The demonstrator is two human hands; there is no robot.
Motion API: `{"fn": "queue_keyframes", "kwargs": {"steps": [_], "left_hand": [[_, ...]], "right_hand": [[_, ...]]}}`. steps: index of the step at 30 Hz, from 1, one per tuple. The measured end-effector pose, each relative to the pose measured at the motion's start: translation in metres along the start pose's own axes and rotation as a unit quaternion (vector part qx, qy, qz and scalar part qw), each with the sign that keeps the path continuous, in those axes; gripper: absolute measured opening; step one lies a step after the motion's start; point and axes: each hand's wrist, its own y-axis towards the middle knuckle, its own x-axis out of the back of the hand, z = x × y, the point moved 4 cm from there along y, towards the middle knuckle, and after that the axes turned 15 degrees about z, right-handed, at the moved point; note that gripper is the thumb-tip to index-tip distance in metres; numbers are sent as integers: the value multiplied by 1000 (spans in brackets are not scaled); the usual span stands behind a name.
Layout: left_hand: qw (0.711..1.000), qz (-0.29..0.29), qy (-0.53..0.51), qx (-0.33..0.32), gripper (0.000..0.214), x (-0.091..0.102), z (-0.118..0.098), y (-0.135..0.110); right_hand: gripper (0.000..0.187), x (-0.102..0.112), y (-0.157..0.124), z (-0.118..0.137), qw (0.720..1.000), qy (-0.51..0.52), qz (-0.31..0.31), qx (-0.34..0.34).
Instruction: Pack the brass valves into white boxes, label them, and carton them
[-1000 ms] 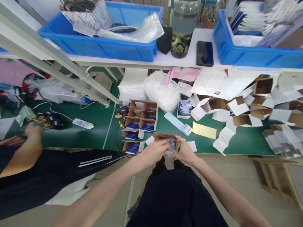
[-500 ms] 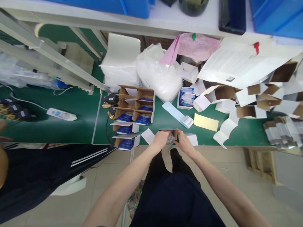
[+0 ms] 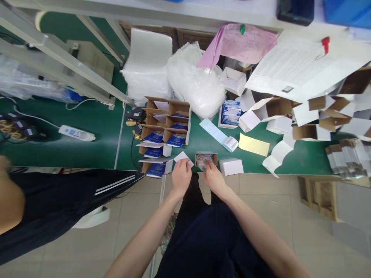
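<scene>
A small open cardboard box (image 3: 206, 155) stands at the near edge of the green table (image 3: 87, 146). Inside it lies a bubble-wrapped item (image 3: 203, 161). My right hand (image 3: 213, 178) reaches into the box from the front, with its fingertips pressed together on the wrapped item. My left hand (image 3: 181, 176) is just left of the box, fingers curled on the box's white flap (image 3: 182, 156). A closed white box (image 3: 231, 166) sits right of my right hand.
Open cartons with blue booklets (image 3: 165, 135) stand to the left, with bags of bubble wrap (image 3: 197, 88) behind. A label strip (image 3: 219, 136), yellow paper (image 3: 254, 144) and piles of unfolded boxes (image 3: 315, 116) lie right. A co-worker's arm (image 3: 11, 202) is at far left.
The box now rests on the table edge with its opening showing. My left hand has moved off it to the white flap. The camera has tilted further down.
</scene>
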Motion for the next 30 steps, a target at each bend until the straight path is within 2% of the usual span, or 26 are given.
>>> {"fn": "queue_keyframes", "kwargs": {"steps": [3, 6, 9, 12, 16, 20, 21, 24, 25, 27, 28, 30], "left_hand": [[988, -32, -55, 140, 42, -13, 29, 11], [969, -35, -100, 225, 45, -30, 39, 30], [957, -34, -142, 251, 45, -39, 45, 42], [954, -40, -181, 236, 45, -41, 53, 45], [960, -49, -219, 167, 37, -40, 58, 31], [973, -61, -216, 47, 30, -31, 43, -17], [977, -63, -206, 10, 28, -28, 35, -33], [979, -41, -157, -125, 20, -20, 5, -67], [976, -30, -138, -168, 17, -19, -5, -72], [969, -24, -100, -227, 18, -20, -23, -67], [967, -29, -81, -240, 22, -22, -30, -60], [967, -46, -43, -249, 39, -29, -41, -37]], "right_hand": [[44, 5, 5, -1, 1000, 9, 17, -3], [32, 14, 7, -2, 999, 25, 31, -1], [27, 23, -2, -5, 999, 51, 18, -1], [28, 29, -22, -10, 995, 94, -25, -26], [28, 27, -52, -14, 983, 165, -58, -54], [27, 24, -71, -3, 975, 207, -66, -49], [31, 26, -74, 2, 974, 212, -70, -44], [66, 40, -77, 13, 976, 185, -115, -7], [65, 47, -78, 15, 979, 159, -129, 11], [37, 62, -78, 14, 983, 105, -144, 40], [21, 69, -77, 11, 984, 85, -149, 43], [15, 82, -75, 1, 983, 66, -167, 34]]}}
